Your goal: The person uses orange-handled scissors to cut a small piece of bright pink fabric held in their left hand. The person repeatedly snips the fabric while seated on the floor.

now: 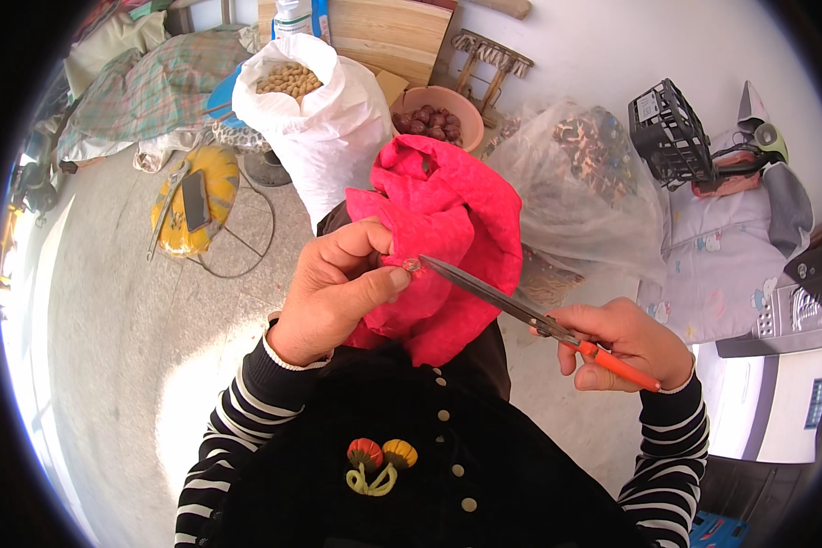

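Observation:
Bright pink-red fabric (445, 233) lies bunched over my lap. My left hand (346, 288) pinches the edge of this fabric at a small clear button (412, 264), held between thumb and fingers. In my right hand (616, 342) is a pair of scissors (493, 296) with orange handles, its dark blades pointing left. The blade tips are beside the button, over the fabric; whether they touch it I cannot tell. The blades look closed or nearly so.
Beyond my lap stand a white sack (342, 123) of peanuts and a pink basin (471, 113) of red onions. A yellow-topped stool (222, 185) with a phone (195, 200) is at left. At right are a clear plastic bag (562, 185) and a black plastic basket (668, 133).

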The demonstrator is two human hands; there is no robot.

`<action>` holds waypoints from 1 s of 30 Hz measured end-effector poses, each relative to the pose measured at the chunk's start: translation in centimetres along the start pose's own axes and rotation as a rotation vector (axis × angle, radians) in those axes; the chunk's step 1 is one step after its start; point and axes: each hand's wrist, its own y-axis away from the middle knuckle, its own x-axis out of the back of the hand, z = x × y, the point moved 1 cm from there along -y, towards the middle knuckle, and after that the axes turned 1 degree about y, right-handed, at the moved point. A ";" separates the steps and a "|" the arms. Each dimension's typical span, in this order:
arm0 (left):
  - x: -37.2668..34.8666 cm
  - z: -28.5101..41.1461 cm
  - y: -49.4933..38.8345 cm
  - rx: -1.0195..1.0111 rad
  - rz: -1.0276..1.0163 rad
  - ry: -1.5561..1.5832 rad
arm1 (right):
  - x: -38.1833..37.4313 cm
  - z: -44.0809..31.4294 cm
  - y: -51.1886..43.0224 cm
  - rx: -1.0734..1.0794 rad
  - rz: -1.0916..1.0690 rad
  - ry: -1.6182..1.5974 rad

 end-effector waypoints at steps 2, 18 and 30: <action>0.1 0.0 0.0 0.000 -0.006 0.001 | 0.2 -0.4 -0.2 0.004 -0.009 0.001; 0.3 0.1 0.0 -0.010 0.033 -0.020 | -0.5 -0.4 -0.6 -0.076 -0.131 -0.375; 0.2 -0.3 0.0 -0.025 0.140 0.030 | -4.4 0.4 -1.1 0.023 -0.015 -0.540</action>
